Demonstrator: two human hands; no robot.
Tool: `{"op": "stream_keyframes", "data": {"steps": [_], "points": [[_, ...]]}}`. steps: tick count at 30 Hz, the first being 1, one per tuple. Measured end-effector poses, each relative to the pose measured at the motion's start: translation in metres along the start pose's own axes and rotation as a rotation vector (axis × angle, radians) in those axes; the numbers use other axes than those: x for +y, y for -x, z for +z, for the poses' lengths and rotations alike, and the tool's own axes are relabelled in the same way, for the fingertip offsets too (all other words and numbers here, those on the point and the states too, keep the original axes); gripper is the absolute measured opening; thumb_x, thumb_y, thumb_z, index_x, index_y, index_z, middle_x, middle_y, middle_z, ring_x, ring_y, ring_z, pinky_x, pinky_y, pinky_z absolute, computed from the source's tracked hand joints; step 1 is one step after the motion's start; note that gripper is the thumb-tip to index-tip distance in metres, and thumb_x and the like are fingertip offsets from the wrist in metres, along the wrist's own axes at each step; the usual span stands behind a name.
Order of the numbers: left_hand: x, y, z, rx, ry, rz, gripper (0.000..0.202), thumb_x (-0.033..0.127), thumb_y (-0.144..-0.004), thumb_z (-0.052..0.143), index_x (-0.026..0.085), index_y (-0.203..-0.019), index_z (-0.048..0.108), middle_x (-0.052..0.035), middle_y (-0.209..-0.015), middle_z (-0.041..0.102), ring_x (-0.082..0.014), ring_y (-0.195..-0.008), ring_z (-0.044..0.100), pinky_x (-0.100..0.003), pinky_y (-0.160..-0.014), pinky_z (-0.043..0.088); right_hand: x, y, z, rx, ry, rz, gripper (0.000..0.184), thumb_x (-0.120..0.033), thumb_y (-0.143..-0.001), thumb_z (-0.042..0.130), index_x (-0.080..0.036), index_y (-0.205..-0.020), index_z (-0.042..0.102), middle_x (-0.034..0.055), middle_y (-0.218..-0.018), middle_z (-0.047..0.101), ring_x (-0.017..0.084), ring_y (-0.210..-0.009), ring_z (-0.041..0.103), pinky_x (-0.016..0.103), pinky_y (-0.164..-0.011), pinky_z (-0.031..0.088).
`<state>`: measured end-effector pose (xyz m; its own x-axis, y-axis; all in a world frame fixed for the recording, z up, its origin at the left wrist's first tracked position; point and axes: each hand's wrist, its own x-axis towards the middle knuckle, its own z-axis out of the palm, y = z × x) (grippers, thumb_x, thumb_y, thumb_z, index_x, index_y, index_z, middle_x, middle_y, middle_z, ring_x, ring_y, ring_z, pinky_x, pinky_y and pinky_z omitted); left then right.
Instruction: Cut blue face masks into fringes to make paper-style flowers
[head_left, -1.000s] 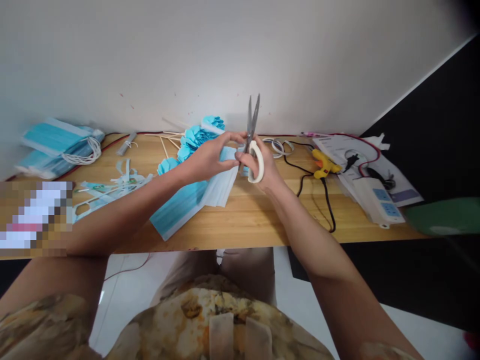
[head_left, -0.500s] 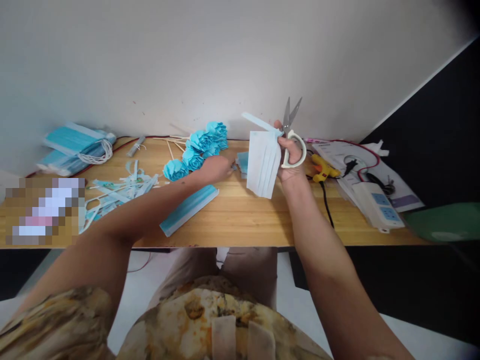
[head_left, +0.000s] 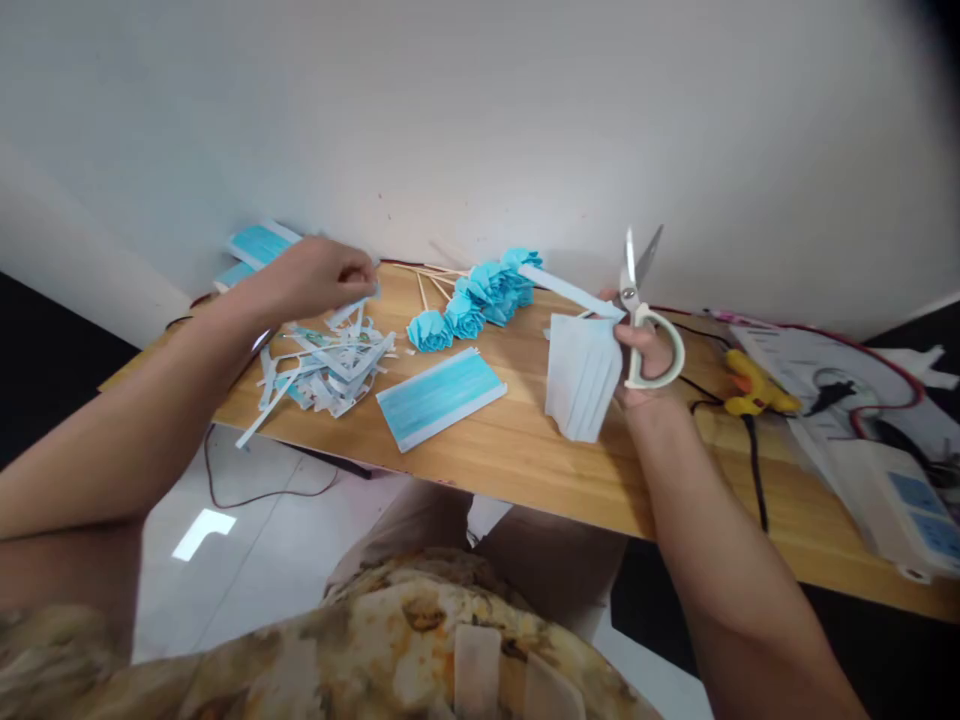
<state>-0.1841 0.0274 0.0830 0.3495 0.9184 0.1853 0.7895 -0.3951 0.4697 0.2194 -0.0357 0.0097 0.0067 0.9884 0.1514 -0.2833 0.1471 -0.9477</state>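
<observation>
My right hand (head_left: 646, 348) has the scissors (head_left: 636, 285) looped on it, white handle round the fingers and blades parted, pointing up. The same hand pinches a pale face mask (head_left: 583, 375), its pleats hanging down, and a narrow white strip (head_left: 566, 288) sticks out to the left. My left hand (head_left: 337, 275) is closed above the pile of cut mask strips (head_left: 337, 365). A pale bit shows at its fingertips, but what it holds is unclear. A blue face mask (head_left: 441, 398) lies flat on the wooden table (head_left: 517, 460) between the hands.
Blue paper-like flowers on sticks (head_left: 480, 300) lie by the wall. Behind my left arm are stacked masks (head_left: 262, 242). To the right are a yellow glue gun (head_left: 754, 385), its black cord, printed sheets (head_left: 787, 350) and a white power strip (head_left: 892, 500).
My left hand has moved from the small blue pieces at the middle, left to above the strip pile. My right hand still holds the scissors and mask. The view has turned left.
</observation>
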Motion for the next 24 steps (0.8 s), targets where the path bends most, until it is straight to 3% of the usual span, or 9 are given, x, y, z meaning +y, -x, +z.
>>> {"op": "stream_keyframes", "data": {"steps": [2, 4, 7, 10, 13, 17, 19, 22, 24], "points": [[-0.029, 0.014, 0.002, -0.049, 0.012, -0.017, 0.015, 0.037, -0.078, 0.068, 0.026, -0.068, 0.068, 0.0025, -0.050, 0.058, -0.0196, -0.067, 0.048, -0.041, -0.096, 0.042, 0.002, 0.007, 0.012, -0.071, -0.054, 0.054, 0.039, -0.032, -0.057, 0.077, -0.026, -0.094, 0.066, -0.0025, -0.071, 0.063, 0.015, -0.058, 0.055, 0.028, -0.049, 0.042], [-0.036, 0.025, 0.013, 0.111, 0.059, 0.061, 0.021, 0.048, -0.075, 0.072, 0.027, -0.080, 0.072, -0.0010, -0.076, 0.070, -0.0268, -0.089, 0.056, -0.048, -0.106, 0.036, 0.004, 0.013, 0.023, -0.168, -0.019, 0.115, 0.041, -0.030, -0.057, 0.078, -0.025, -0.096, 0.066, -0.0022, -0.071, 0.062, 0.015, -0.060, 0.055, 0.027, -0.050, 0.041], [-0.005, 0.038, 0.030, 0.215, 0.143, 0.191, 0.028, 0.052, -0.082, 0.064, 0.031, -0.098, 0.075, -0.0034, -0.112, 0.072, -0.0328, -0.115, 0.056, -0.050, -0.110, 0.034, 0.003, 0.016, 0.039, -0.280, 0.075, 0.151, 0.041, -0.033, -0.061, 0.077, -0.023, -0.099, 0.065, -0.0007, -0.076, 0.064, 0.016, -0.064, 0.057, 0.028, -0.055, 0.043], [0.048, 0.044, 0.049, -0.014, 0.319, 0.270, 0.031, 0.050, -0.088, 0.060, 0.029, -0.104, 0.076, -0.0053, -0.109, 0.075, -0.0262, -0.100, 0.066, -0.038, -0.091, 0.048, -0.001, 0.012, 0.056, -0.284, 0.152, 0.101, 0.039, -0.036, -0.068, 0.077, -0.024, -0.103, 0.066, 0.0008, -0.085, 0.066, 0.016, -0.071, 0.058, 0.030, -0.062, 0.047], [0.086, 0.040, 0.066, -0.234, 0.408, 0.278, 0.033, 0.051, -0.082, 0.065, 0.027, -0.102, 0.076, -0.0046, -0.099, 0.077, -0.0230, -0.086, 0.068, -0.032, -0.076, 0.049, -0.008, 0.010, 0.070, -0.215, 0.151, 0.020, 0.041, -0.037, -0.071, 0.078, -0.025, -0.108, 0.065, -0.0008, -0.085, 0.064, 0.015, -0.072, 0.057, 0.030, -0.066, 0.048], [0.102, 0.027, 0.069, 0.098, 0.469, 0.273, 0.028, 0.045, -0.089, 0.058, 0.022, -0.085, 0.073, -0.0045, -0.084, 0.074, -0.0201, -0.079, 0.065, -0.031, -0.076, 0.047, -0.022, 0.018, 0.082, -0.220, 0.153, 0.002, 0.047, -0.038, -0.072, 0.079, -0.026, -0.115, 0.064, -0.0014, -0.085, 0.062, 0.014, -0.071, 0.055, 0.028, -0.064, 0.046], [0.105, 0.022, 0.064, 0.241, 0.437, 0.330, 0.022, 0.041, -0.087, 0.062, 0.022, -0.091, 0.073, -0.0063, -0.095, 0.075, -0.0226, -0.091, 0.065, -0.034, -0.086, 0.047, -0.030, 0.026, 0.086, -0.285, 0.211, 0.013, 0.047, -0.038, -0.074, 0.078, -0.026, -0.117, 0.064, -0.0009, -0.087, 0.062, 0.014, -0.072, 0.054, 0.028, -0.063, 0.045], [0.106, 0.019, 0.064, 0.165, 0.343, 0.441, 0.042, 0.033, -0.076, 0.072, 0.023, -0.116, 0.069, -0.0097, -0.123, 0.070, -0.0285, -0.115, 0.060, -0.041, -0.103, 0.042, -0.043, 0.039, 0.092, -0.392, 0.280, -0.017, 0.043, -0.036, -0.077, 0.077, -0.027, -0.118, 0.064, -0.0013, -0.089, 0.062, 0.014, -0.075, 0.054, 0.028, -0.067, 0.046], [0.105, 0.018, 0.069, 0.048, 0.376, 0.427, 0.045, 0.031, -0.075, 0.072, 0.023, -0.119, 0.069, -0.0102, -0.120, 0.072, -0.0289, -0.112, 0.061, -0.042, -0.103, 0.041, -0.050, 0.045, 0.096, -0.452, 0.292, -0.031, 0.043, -0.035, -0.080, 0.075, -0.028, -0.121, 0.063, -0.0011, -0.093, 0.063, 0.014, -0.078, 0.054, 0.028, -0.069, 0.046]]}}
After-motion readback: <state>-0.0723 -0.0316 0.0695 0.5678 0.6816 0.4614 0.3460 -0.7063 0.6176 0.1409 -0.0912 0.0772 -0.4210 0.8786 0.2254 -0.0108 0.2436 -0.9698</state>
